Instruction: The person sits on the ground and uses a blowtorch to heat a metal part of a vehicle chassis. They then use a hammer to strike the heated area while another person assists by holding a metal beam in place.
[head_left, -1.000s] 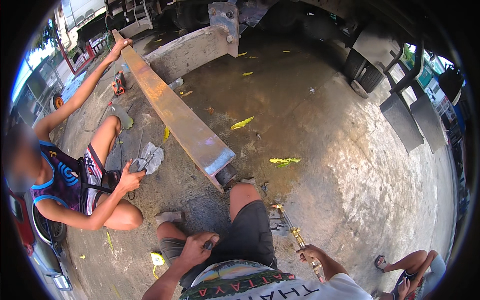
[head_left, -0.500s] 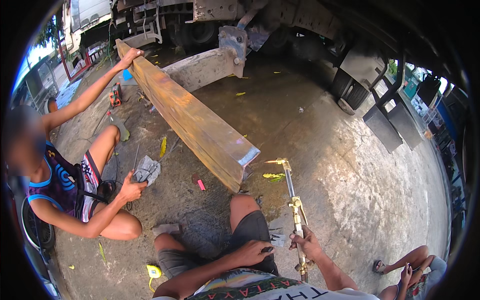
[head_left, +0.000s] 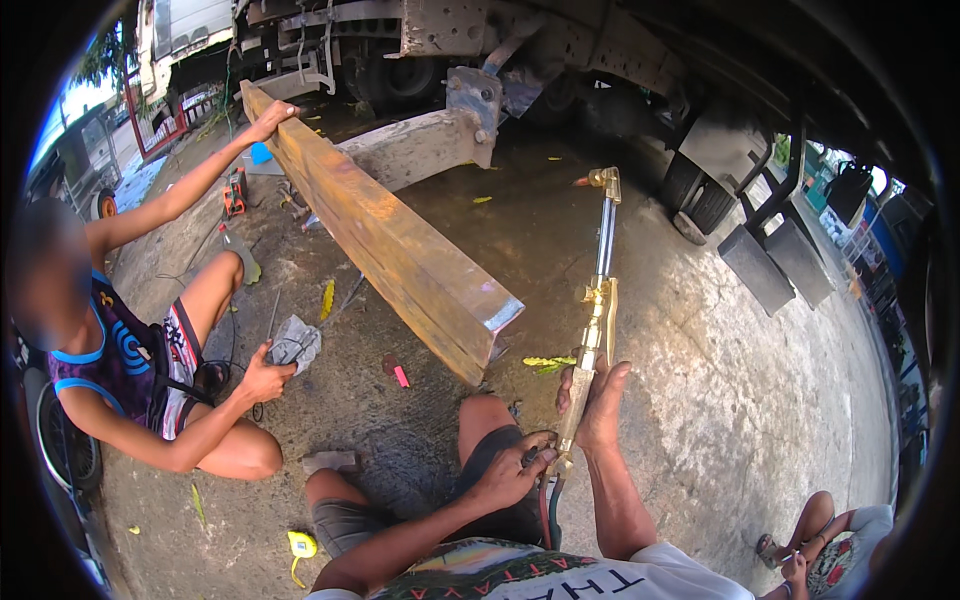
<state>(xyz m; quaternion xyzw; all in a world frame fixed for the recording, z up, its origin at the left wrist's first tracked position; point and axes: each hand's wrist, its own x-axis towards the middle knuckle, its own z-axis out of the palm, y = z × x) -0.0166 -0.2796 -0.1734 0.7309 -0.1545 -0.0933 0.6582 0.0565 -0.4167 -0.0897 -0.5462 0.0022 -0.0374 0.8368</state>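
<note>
My right hand (head_left: 598,405) is closed around the body of a brass cutting torch (head_left: 592,330), its thumb lifted off to the side. The torch stands nearly upright in view, its head bent to the left, and no flame shows. A red and a dark green hose (head_left: 551,510) leave its lower end. My left hand (head_left: 512,472) pinches a small dark object (head_left: 530,457), fingertips at or against the fittings at the torch's base; contact is unclear. Left of the torch, a rusty steel beam (head_left: 385,230) slants away from me, its near end apart from the torch.
A co-worker squats at left, one hand (head_left: 272,120) on the beam's far end. A truck frame with a grey crossbar (head_left: 410,150) stands ahead. On the ground lie a yellow tape measure (head_left: 302,544), a pink piece (head_left: 401,376) and leaves. Another person (head_left: 825,540) sits lower right.
My right hand has raised the torch and brought it inward, its head now farther up. My left hand has moved up and right to the torch's base, still with the dark object.
</note>
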